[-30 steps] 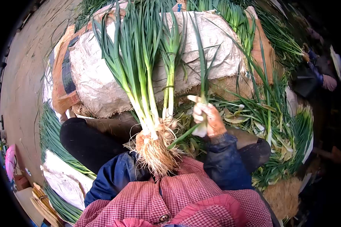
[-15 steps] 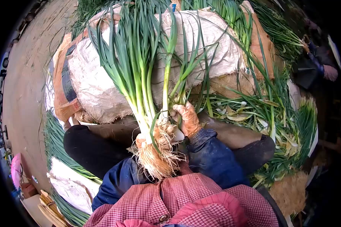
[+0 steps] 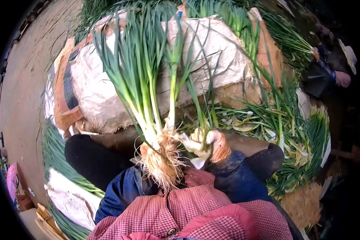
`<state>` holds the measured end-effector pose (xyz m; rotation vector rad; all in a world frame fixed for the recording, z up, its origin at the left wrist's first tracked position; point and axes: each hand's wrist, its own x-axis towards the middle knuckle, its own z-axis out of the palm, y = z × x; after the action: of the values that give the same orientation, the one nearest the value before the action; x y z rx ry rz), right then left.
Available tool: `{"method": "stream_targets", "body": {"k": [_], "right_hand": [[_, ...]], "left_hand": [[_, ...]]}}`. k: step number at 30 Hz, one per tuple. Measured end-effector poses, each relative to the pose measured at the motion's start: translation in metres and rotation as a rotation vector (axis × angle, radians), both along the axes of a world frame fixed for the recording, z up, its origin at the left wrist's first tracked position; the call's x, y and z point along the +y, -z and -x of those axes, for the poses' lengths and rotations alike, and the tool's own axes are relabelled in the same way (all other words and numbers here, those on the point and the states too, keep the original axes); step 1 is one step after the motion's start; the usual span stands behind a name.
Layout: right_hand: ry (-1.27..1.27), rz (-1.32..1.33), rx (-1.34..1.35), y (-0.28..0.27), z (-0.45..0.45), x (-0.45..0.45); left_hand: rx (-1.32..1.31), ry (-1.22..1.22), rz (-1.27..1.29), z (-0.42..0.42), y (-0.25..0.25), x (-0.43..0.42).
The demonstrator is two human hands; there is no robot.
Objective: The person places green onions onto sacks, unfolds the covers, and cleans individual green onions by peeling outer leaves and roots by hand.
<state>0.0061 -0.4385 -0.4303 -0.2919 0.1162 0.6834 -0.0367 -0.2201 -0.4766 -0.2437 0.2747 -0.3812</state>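
In front of my chest stands a bunch of green garlic (image 3: 146,108), with long flat leaves, white stems and shaggy pale roots (image 3: 164,160). My left hand (image 3: 144,149) is closed around the stem bases; the roots hide most of it. To the right of the roots, my gloved right hand (image 3: 218,146) is closed on stripped outer leaves (image 3: 202,124). Their pale, peeled ends show at its fingers. These leaves are apart from the bunch's stems, though close beside them.
A large pile covered with white and orange sacking (image 3: 104,96) lies ahead. Discarded leaves (image 3: 264,124) are heaped beyond my right knee (image 3: 272,158). More green garlic (image 3: 60,148) lies on the left. Another person (image 3: 332,68) is at the far right.
My right hand has moved right, away from the bunch, bringing the stripped leaves with it. My left hand still holds the bunch in about the same place.
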Motion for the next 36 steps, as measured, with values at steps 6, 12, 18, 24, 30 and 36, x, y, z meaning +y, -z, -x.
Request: {"method": "stream_targets", "body": {"k": [6,12,18,24,30,36], "right_hand": [[0.22,0.928,0.063,-0.078,0.0,-0.147],[0.241,2.4,-0.331,-0.114,-0.019,-0.127],[-0.181,1.684,-0.866,-0.071,-0.047,0.058],[-0.096,1.588,-0.925,-0.053,-0.034,0.069],[-0.448,1.541,-0.802,-0.089,0.005,0.009],[-0.246,2.589,-0.452,-0.079,-0.021,-0.122]], "left_hand": [[0.087,0.283,-0.297,-0.036,-0.027,-0.007],[0.079,0.349,-0.346,-0.037,-0.022,-0.004],[0.036,0.362,-0.374,-0.027,-0.019,0.006],[-0.003,0.319,-0.322,-0.019,-0.016,0.015],[-0.109,0.223,-0.12,-0.028,-0.072,0.003],[-0.096,0.349,-0.026,-0.034,-0.064,0.008]]}}
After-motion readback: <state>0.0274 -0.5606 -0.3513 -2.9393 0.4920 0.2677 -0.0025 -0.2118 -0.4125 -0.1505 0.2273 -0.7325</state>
